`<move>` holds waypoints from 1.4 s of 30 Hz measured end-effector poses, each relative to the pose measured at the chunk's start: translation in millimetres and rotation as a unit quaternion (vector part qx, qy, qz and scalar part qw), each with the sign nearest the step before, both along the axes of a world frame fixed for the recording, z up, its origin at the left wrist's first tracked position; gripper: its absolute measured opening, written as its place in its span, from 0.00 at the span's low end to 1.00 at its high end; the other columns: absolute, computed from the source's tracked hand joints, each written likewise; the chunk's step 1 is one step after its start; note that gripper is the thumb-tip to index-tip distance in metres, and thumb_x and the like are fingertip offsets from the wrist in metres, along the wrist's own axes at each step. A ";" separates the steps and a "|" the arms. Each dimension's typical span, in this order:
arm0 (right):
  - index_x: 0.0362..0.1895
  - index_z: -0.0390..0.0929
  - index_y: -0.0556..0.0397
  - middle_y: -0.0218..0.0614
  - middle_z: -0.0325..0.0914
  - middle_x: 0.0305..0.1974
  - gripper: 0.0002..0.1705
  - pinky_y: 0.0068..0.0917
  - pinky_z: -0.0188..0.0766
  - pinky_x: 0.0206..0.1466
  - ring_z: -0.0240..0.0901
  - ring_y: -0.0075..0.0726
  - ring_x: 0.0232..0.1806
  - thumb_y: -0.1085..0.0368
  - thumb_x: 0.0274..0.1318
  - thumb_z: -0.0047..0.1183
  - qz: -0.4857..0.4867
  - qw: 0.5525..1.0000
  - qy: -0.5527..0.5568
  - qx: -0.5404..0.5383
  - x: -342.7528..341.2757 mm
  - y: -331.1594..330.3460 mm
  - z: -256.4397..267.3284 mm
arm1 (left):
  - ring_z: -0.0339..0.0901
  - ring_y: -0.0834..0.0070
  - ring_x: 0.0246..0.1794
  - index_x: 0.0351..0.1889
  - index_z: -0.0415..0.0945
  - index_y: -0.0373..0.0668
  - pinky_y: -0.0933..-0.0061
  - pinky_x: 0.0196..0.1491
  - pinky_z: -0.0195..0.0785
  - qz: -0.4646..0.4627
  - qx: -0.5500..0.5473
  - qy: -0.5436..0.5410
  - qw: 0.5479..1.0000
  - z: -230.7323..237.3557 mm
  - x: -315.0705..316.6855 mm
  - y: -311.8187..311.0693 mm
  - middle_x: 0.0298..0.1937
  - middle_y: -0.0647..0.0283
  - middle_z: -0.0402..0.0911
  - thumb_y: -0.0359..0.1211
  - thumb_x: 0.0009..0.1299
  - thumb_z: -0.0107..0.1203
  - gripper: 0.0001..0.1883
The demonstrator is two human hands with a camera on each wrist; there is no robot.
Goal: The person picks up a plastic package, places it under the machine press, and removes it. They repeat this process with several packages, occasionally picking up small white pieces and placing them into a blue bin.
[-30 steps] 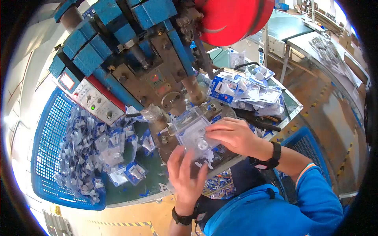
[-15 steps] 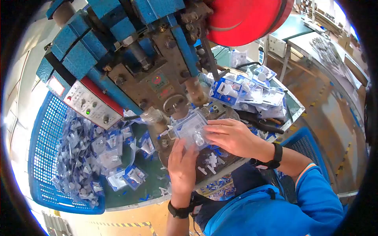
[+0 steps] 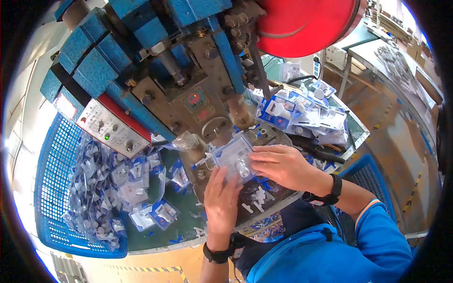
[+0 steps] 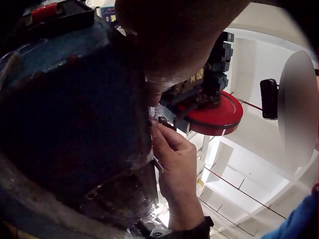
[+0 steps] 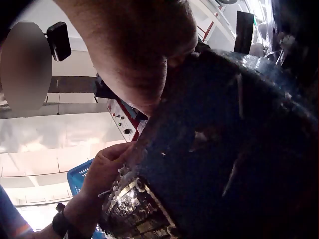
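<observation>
In the head view a clear plastic package with a printed card and round white parts lies flat at the front of the press's lower plate, beneath the ram. My left hand touches its near left edge with nearly straight fingers. From the right, my right hand holds the package's edge with fingers on top; the thumb is hidden there. In the left wrist view my right hand has its fingertips together at the plate's edge. The right wrist view shows my left hand at the opposite side, its fingertips partly hidden.
A blue press with a red wheel and a control box rises behind. Packages fill a blue basket on the left; another package pile lies right. White scraps lie near the plate's front edge.
My left hand has moved up to the package, its fingers now touching the near edge. The package has shifted slightly, and my right hand remains on it. The head view has shifted slightly.
</observation>
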State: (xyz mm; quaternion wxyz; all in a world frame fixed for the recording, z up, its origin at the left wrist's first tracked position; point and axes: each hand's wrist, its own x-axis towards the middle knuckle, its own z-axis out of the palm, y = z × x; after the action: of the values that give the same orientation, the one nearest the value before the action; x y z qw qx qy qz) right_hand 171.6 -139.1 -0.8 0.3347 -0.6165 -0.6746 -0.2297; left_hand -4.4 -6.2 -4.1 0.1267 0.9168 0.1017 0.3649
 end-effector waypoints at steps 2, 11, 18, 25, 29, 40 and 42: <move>0.41 0.83 0.53 0.32 0.79 0.50 0.12 0.31 0.76 0.57 0.75 0.37 0.56 0.65 0.50 0.60 0.003 1.000 0.009 0.008 0.5 0.5 0.1 | 0.72 0.50 0.63 0.46 0.83 0.38 0.55 0.63 0.67 0.001 -0.002 0.003 1.000 -0.2 0.3 -0.4 0.59 0.50 0.77 0.22 0.57 0.64 0.17; 0.40 0.83 0.54 0.34 0.79 0.49 0.11 0.31 0.77 0.55 0.77 0.38 0.54 0.66 0.51 0.61 -0.002 1.000 0.011 0.005 -2.5 -0.1 2.1 | 0.73 0.47 0.61 0.46 0.82 0.40 0.55 0.59 0.71 -0.013 0.005 0.010 1.000 2.2 0.0 5.0 0.57 0.50 0.78 0.23 0.56 0.67 0.18; 0.40 0.83 0.54 0.35 0.80 0.48 0.11 0.31 0.77 0.56 0.77 0.39 0.55 0.66 0.50 0.61 -0.004 1.000 0.017 0.010 -4.2 -0.4 3.1 | 0.73 0.47 0.61 0.46 0.83 0.40 0.55 0.59 0.70 -0.018 -0.016 0.010 1.000 2.5 -0.7 5.1 0.57 0.50 0.78 0.23 0.55 0.67 0.18; 0.40 0.83 0.53 0.35 0.80 0.49 0.11 0.31 0.76 0.58 0.77 0.38 0.56 0.66 0.49 0.61 -0.003 1.000 0.012 0.002 -2.8 -1.3 3.4 | 0.74 0.47 0.60 0.45 0.83 0.39 0.55 0.59 0.70 -0.023 -0.011 0.010 1.000 3.7 -0.5 6.1 0.56 0.50 0.78 0.23 0.55 0.67 0.18; 0.39 0.83 0.53 0.34 0.80 0.49 0.11 0.30 0.76 0.58 0.77 0.38 0.56 0.66 0.49 0.60 -0.006 1.000 0.015 0.003 -3.2 -0.6 1.5 | 0.74 0.47 0.60 0.45 0.83 0.39 0.55 0.58 0.71 -0.025 -0.006 0.011 1.000 3.5 -0.5 7.1 0.56 0.50 0.78 0.24 0.55 0.67 0.18; 0.39 0.84 0.52 0.32 0.79 0.52 0.12 0.32 0.78 0.55 0.75 0.40 0.59 0.67 0.48 0.58 -0.006 1.000 -0.007 0.025 -1.3 -1.6 12.9 | 0.73 0.49 0.63 0.45 0.82 0.38 0.56 0.62 0.68 -0.005 0.028 -0.007 1.000 26.0 1.0 -0.6 0.57 0.51 0.78 0.21 0.54 0.66 0.18; 0.39 0.84 0.52 0.32 0.79 0.52 0.12 0.32 0.78 0.54 0.75 0.40 0.59 0.67 0.48 0.57 0.003 1.000 -0.014 0.022 0.7 -1.3 16.8 | 0.72 0.49 0.63 0.45 0.82 0.38 0.56 0.62 0.68 -0.004 0.029 0.004 1.000 23.4 -0.4 -0.1 0.58 0.51 0.77 0.21 0.54 0.66 0.18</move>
State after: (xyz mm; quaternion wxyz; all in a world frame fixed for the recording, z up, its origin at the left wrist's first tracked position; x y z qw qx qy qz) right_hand 172.3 -140.4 16.1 0.3395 -0.6035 -0.6759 -0.2525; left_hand -4.8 -6.2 19.3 0.1014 0.9219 0.0880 0.3635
